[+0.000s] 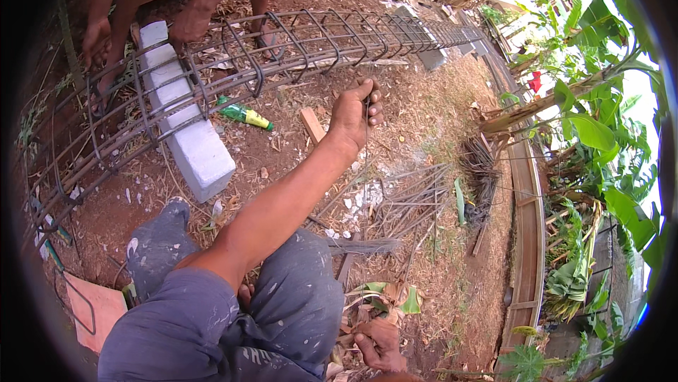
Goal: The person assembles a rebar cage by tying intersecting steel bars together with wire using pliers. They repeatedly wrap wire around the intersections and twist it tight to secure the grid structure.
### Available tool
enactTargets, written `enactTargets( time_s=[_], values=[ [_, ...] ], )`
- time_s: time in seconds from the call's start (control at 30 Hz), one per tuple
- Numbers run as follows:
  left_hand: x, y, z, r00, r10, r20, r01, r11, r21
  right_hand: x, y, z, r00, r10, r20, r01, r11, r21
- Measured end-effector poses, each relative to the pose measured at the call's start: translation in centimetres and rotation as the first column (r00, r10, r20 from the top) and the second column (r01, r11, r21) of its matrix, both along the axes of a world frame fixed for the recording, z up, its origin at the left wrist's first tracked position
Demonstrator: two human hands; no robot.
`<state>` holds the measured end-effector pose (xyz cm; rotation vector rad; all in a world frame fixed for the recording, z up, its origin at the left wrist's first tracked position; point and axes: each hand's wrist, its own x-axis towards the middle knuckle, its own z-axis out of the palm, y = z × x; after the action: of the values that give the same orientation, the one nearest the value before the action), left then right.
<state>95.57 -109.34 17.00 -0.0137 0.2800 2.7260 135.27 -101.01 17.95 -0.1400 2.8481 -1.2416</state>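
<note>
My left hand [354, 115] is raised over the ground near a long rebar cage [311, 50], with its fingers closed around a thin wire [367, 124] that hangs down from them. At the lower edge, beside my knee, my right hand [381, 345] is closed in a pinch; what it holds, if anything, I cannot make out. The cage rests across a pale grey block [201, 159] at the left and another block [432, 57] farther off. A co-worker's hand [191, 25] touches the cage by the nearer block, and their other hand [97, 43] is above its left end.
A green bottle [244, 115] and a short wood piece [311, 126] lie under the cage. Thin rods [417, 195] and a wire bundle [367, 246] lie on the ground ahead of me. A long plank [524, 241] runs along the right, by leafy plants [593, 128].
</note>
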Motion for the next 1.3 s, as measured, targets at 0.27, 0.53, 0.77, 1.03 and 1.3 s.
enactTargets(
  time_s=[0.27,0.53,0.77,1.03,1.3],
  values=[
    [-0.4,-0.7,-1.6,0.985,0.14,0.103,-0.141,0.99,0.0,1.1,0.4,0.4,0.973,-0.187,0.132,0.204,0.97,-0.134],
    [-1.0,-2.4,-0.3,0.997,0.077,0.023,-0.08,0.986,0.149,1.3,4.5,3.1,0.908,-0.386,0.162,0.377,0.583,-0.719],
    [-1.1,-3.4,0.7,0.998,0.056,0.002,-0.055,0.98,0.191,-0.7,10.2,4.5,0.995,-0.086,0.045,0.093,0.692,-0.716],
    [-1.7,-3.0,-1.0,0.95,0.304,-0.075,-0.307,0.854,-0.419,-2.8,8.1,9.1,0.966,0.066,0.25,-0.082,0.995,0.057],
    [0.1,-0.7,-5.5,0.824,0.558,0.097,-0.162,0.396,-0.904,-7.5,17.1,1.5,0.807,-0.59,-0.032,0.57,0.764,0.303]
  ],
)
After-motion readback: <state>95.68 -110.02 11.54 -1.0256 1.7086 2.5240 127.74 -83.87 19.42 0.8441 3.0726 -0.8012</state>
